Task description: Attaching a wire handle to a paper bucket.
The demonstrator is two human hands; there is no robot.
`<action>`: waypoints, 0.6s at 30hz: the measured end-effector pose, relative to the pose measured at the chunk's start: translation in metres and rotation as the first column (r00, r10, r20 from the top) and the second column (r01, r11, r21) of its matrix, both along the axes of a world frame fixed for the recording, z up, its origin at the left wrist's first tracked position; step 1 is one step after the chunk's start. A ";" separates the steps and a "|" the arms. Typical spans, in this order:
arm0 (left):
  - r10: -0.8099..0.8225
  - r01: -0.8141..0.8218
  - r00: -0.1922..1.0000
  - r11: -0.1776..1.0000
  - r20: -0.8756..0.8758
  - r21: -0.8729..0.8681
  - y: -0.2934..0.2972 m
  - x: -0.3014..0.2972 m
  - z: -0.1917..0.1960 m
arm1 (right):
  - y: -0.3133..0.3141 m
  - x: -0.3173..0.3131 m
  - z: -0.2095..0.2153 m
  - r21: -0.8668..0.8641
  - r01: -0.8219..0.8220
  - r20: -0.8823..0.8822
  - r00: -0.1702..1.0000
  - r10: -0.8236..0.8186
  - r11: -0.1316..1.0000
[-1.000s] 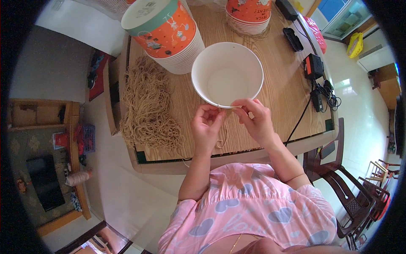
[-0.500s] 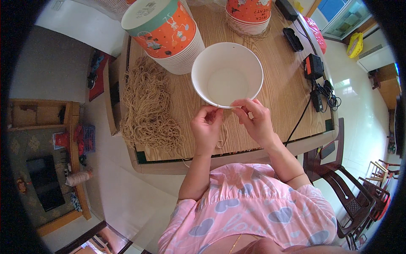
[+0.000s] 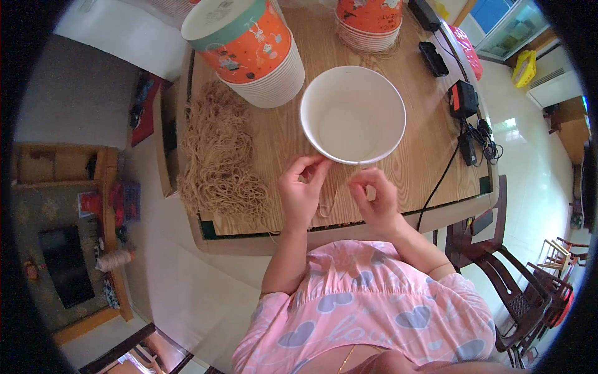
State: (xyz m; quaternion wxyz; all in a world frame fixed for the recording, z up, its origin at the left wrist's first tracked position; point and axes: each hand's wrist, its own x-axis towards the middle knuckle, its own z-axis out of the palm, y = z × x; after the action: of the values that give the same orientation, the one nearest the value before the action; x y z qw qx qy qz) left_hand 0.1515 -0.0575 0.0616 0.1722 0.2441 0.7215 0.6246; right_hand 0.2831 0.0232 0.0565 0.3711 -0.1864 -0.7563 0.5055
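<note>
A white paper bucket stands on the table with its mouth toward me. At the near left of its rim, my left hand is closed in a pinch, thumb and forefinger against the bucket's edge. My right hand is just below the rim, apart from it, with thumb and forefinger pressed together; what they hold is too small to make out. A thin beige string curves on the table between my hands. To the left lies a tangled heap of beige string.
A tall stack of orange-printed paper buckets stands behind the string heap, another stack at the far edge. On the right are a black tray, a black-and-orange battery-like block and coiled cables. Dark chairs stand beyond the wooden table.
The bucket has shifted to the right. My right hand has come off its rim and dropped slightly toward me, while my left fingertips stay at the near edge.
</note>
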 end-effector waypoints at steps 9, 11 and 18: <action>-0.094 0.092 0.995 0.994 -0.024 -0.066 0.002 0.017 0.004 | -0.020 0.002 -0.037 -0.483 0.096 -0.148 0.971 -0.189 0.871; -0.101 0.100 0.995 0.994 -0.010 -0.052 0.004 0.022 0.003 | -0.017 0.000 -0.038 -0.465 0.109 -0.128 0.974 -0.188 0.878; -0.122 0.122 0.992 0.992 0.029 -0.013 0.012 0.035 -0.001 | -0.007 -0.005 -0.046 -0.408 0.029 0.010 1.000 -0.027 0.912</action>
State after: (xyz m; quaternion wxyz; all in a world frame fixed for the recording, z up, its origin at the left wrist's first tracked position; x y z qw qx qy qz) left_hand 0.1863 -0.0453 0.0604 0.2219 0.2777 0.7073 0.6111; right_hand 0.2778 0.0165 0.0103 0.3297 -0.2718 -0.6321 0.6465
